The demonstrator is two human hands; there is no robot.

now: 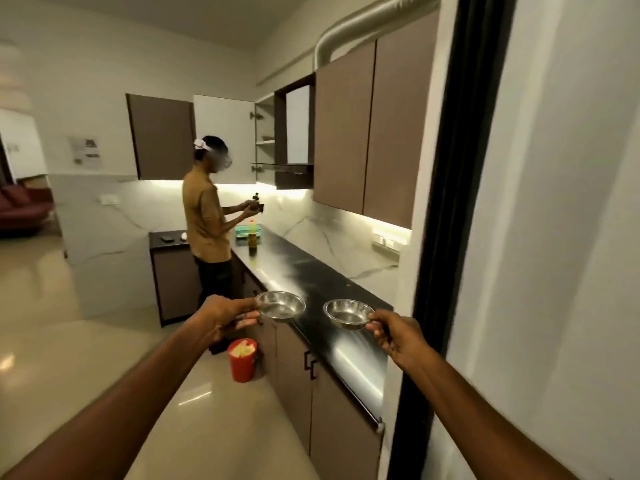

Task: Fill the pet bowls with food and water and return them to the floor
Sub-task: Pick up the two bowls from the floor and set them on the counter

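I hold two small steel bowls, one in each hand, both looking empty. My left hand (227,315) pinches the rim of the left bowl (281,305), which hangs at the front edge of the black countertop (349,351). My right hand (394,332) grips the rim of the right bowl (349,314), which is over the countertop, close to its surface. Whether either bowl touches the counter I cannot tell.
Another person (207,216) stands further along the counter holding a small bottle, with a dark bottle (254,241) beside them. A red bucket (242,359) stands on the floor by the base cabinets. A dark door frame (450,237) and white wall close the right side.
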